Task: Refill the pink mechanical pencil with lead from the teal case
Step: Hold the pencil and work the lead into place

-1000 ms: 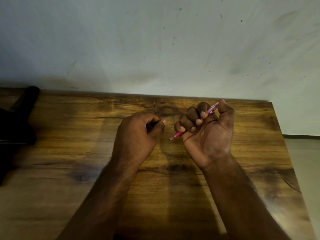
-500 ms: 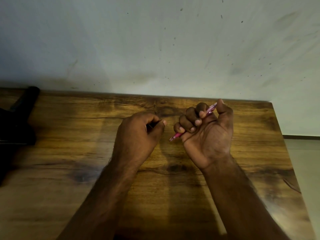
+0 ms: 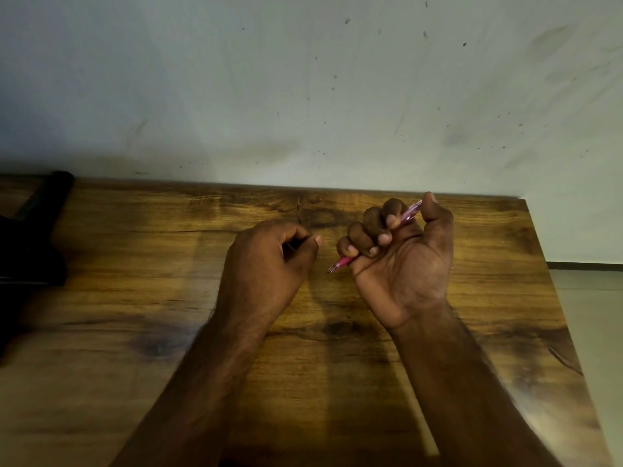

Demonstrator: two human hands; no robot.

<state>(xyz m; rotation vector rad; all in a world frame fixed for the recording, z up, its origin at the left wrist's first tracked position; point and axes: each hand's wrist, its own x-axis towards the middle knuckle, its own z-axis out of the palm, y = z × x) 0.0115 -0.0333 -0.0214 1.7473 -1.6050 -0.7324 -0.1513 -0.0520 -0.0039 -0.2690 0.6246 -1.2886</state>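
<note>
My right hand (image 3: pixel 401 257) is curled palm-up round the pink mechanical pencil (image 3: pixel 341 263). Its tip pokes out toward the lower left and its top end shows beside the thumb. My left hand (image 3: pixel 266 261) sits just left of it with fingers curled round a small dark thing (image 3: pixel 292 246), mostly hidden; I cannot tell whether that is the case. The two hands are a short gap apart above the wooden table (image 3: pixel 135 298). No teal colour is visible.
A black object (image 3: pixel 37 230) lies at the table's far left edge. The table's back edge meets a pale marked wall (image 3: pixel 303 96). The table's right edge drops to a light floor (image 3: pixel 593 315).
The right hand has shifted very slightly, the pencil tilting a touch. The left hand has stayed put.
</note>
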